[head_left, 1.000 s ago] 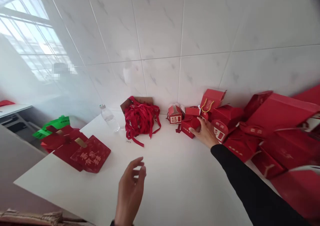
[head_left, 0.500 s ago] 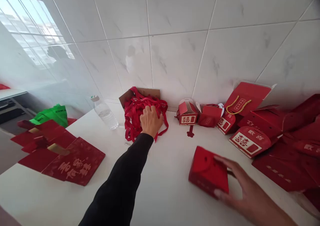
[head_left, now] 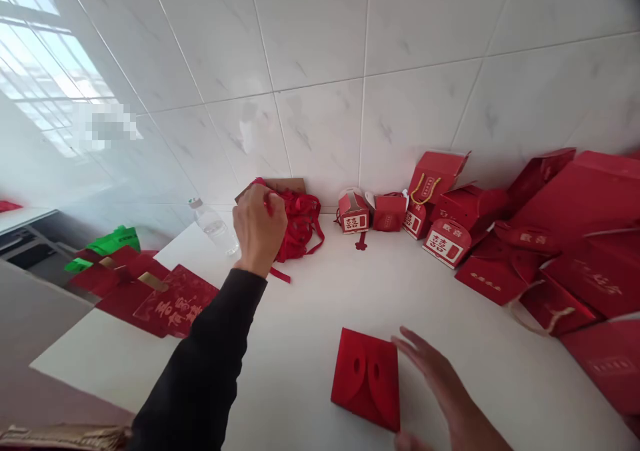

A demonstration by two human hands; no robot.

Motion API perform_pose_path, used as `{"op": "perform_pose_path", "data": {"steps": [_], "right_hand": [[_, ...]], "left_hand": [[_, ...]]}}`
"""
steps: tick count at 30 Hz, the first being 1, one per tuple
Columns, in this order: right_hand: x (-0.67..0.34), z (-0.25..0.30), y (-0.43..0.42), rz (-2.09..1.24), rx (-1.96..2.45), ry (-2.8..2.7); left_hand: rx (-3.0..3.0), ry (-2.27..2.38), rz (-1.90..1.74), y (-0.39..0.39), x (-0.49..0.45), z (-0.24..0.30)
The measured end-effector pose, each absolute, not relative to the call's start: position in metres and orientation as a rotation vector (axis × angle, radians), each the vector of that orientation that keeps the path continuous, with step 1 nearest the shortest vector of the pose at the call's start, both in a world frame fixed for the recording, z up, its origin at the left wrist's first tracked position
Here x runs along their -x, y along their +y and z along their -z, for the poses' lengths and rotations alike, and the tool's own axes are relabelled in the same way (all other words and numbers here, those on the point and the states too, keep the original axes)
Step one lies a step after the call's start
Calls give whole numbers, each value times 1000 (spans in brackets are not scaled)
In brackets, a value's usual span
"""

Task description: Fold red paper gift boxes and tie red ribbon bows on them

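Observation:
My left hand (head_left: pixel 261 228) is raised in front of the heap of red ribbons (head_left: pixel 300 228). Its fingers are closed, with red ribbon showing between them and a ribbon end trailing below the wrist. On the white table in front of me lies a red gift box (head_left: pixel 367 378) with two oval holes in its curved top flaps. My right hand (head_left: pixel 440 384) is beside the box's right side, fingers and thumb spread apart near its two right corners. Whether the fingertips touch the box I cannot tell.
A brown carton (head_left: pixel 290 185) stands behind the ribbons, with a water bottle (head_left: pixel 215 228) to its left. Flat red bags (head_left: pixel 175 301) lie at the left edge near a green bag (head_left: pixel 115 241). Several red boxes (head_left: pixel 447 243) line the right, against the tiled wall (head_left: pixel 320 124).
My left hand has lifted off the ribbon heap and come left and nearer, closed on ribbon. The red box has turned and sits nearer to me, with my right hand spread beside it.

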State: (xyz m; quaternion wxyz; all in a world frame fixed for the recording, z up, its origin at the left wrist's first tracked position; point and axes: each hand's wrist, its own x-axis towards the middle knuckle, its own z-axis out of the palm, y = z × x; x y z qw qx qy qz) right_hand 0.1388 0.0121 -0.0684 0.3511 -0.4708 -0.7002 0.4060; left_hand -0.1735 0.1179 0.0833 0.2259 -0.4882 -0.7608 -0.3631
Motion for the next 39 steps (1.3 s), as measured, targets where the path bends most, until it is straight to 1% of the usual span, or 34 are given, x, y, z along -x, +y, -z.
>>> {"op": "perform_pose_path", "data": {"steps": [3, 6, 9, 11, 14, 17, 19, 21, 23, 26, 30, 33, 36, 38, 39], "right_hand": [[-147, 43, 10, -948, 1242, -1838], [-136, 6, 16, -839, 1145, -1831], [-118, -25, 18, -916, 877, -1818], [-117, -33, 14, -1042, 800, -1817], [-142, -28, 10, -1095, 997, -1773], [-182, -17, 25, -938, 1288, -1599], [-201, -11, 49, -827, 1423, -1471], [-208, -2, 76, -757, 1470, -1445], [-205, 11, 98, -791, 1508, -1496], [-196, 33, 113, -918, 1538, -1587], [-190, 51, 102, -975, 1529, -1699], [-190, 48, 74, -902, 1526, -1742], [-195, 39, 31, -829, 1533, -1774], [-202, 35, 2, -846, 1532, -1831], [-208, 34, -11, -906, 1526, -1919]], "left_hand": [[1494, -1965, 1255, 78, 137, -108], [1952, -1887, 1491, 40, 88, -114], [2452, -1781, 1419, 9, 47, -106], [2521, -1782, 1365, -8, 33, -96], [2320, -1910, 1522, -32, 20, -74], [2198, -2068, 1733, -55, -11, -46], [2460, -2216, 1789, -64, -44, -28], [2800, -2310, 1726, -64, -80, -10], [2962, -2313, 1801, -56, -108, 6], [2805, -2392, 2081, -39, -126, 28], [2614, -2487, 2268, -32, -118, 50], [2357, -2646, 2481, -34, -105, 53], [2065, -2857, 2817, -34, -91, 47], [1872, -2942, 3045, -33, -83, 43], [1777, -2959, 3146, -34, -80, 41]]}}
